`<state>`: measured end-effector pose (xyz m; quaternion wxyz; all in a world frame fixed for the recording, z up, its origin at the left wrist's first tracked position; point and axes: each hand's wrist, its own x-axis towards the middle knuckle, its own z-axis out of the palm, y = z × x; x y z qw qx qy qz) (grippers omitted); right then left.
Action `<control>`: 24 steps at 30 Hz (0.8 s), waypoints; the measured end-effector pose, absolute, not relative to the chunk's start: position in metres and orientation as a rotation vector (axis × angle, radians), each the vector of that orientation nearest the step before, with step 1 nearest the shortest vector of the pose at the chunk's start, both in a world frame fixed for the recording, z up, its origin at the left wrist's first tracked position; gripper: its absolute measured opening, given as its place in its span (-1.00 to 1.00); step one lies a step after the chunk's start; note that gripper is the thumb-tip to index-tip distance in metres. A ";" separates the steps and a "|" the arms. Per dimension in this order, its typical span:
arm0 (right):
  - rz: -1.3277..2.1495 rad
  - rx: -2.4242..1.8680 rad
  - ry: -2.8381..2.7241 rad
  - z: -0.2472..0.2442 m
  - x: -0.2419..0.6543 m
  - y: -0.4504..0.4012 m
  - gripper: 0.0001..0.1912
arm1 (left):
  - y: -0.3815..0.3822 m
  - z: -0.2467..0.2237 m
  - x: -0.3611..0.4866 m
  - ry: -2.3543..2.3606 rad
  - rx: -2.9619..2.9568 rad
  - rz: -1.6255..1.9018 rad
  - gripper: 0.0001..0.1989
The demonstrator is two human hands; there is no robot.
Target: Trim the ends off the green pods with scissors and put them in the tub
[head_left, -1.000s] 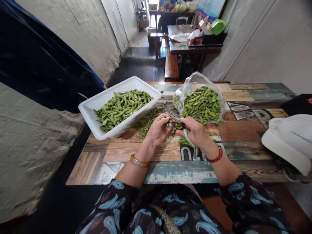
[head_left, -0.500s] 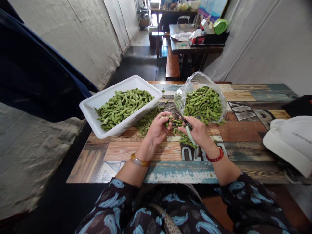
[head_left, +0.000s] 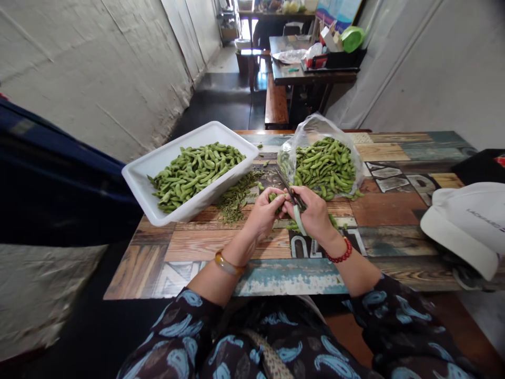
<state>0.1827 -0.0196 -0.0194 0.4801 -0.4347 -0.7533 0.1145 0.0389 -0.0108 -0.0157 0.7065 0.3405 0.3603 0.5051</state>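
Green curved bean pods [head_left: 272, 197]: pinched in left fingers [head_left: 276, 202]. Pale-green-handled metal scissors [head_left: 292, 198]: gripped in right fingers [head_left: 303, 195], above patchwork wood-patterned desk [head_left: 229, 245].

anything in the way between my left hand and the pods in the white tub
Yes: a low heap of green scraps lies on the table between the left hand and the white tub, and the tub's raised near wall stands before the pods inside.

White cap [head_left: 465, 223] on the right end of a patchwork wood-look table [head_left: 386, 202]. Dark blue cloth [head_left: 59, 179] at far left. Beyond, a wooden bench [head_left: 276, 101] beside another table holding a bright green item [head_left: 352, 39].
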 end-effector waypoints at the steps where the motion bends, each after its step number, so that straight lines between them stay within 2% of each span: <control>1: 0.270 -1.062 -1.848 -0.020 0.183 -0.019 -0.77 | -0.011 -0.016 0.039 0.799 0.768 1.118 -0.68; 14: 0.190 -1.030 -2.011 -0.023 0.191 -0.019 -0.65 | -0.006 -0.019 0.036 0.764 0.714 1.098 -0.76; 24: 0.789 -1.191 -1.465 -0.014 0.198 -0.012 -0.70 | 0.004 -0.009 0.014 0.797 0.604 1.057 -0.86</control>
